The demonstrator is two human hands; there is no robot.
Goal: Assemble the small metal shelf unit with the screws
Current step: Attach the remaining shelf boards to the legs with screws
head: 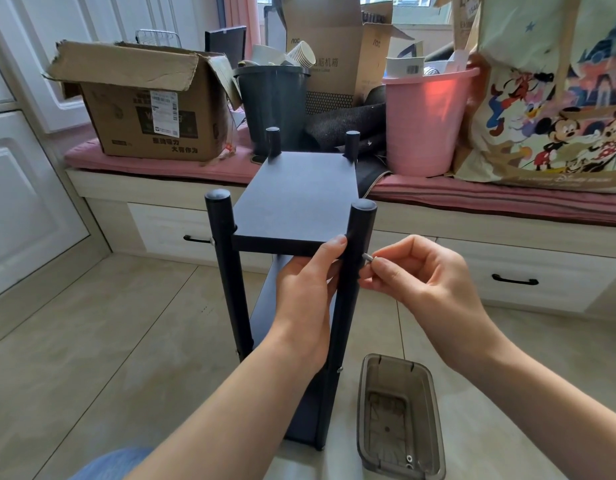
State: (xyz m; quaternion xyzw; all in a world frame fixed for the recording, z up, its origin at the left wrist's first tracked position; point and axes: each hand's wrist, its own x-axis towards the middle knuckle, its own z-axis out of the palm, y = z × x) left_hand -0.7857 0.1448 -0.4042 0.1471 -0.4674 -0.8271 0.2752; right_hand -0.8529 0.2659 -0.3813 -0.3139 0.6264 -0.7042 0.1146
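Observation:
A small black metal shelf unit (296, 199) stands upright on the tiled floor in front of me, with round posts at its corners and a flat top shelf. My left hand (308, 296) grips the near right post (355, 244) just under the top shelf, thumb against the shelf's front edge. My right hand (424, 282) pinches a small silver screw (368, 258) between thumb and forefinger, its tip at the right side of that post. Another screw head (212, 241) shows on the near left post.
A smoky plastic box (398, 414) with a few small metal parts lies on the floor at the lower right. Behind the shelf runs a bench with drawers, loaded with a cardboard box (143, 98), a dark bin (275, 98), a pink bucket (424, 116) and a cartoon-print bag (555, 98).

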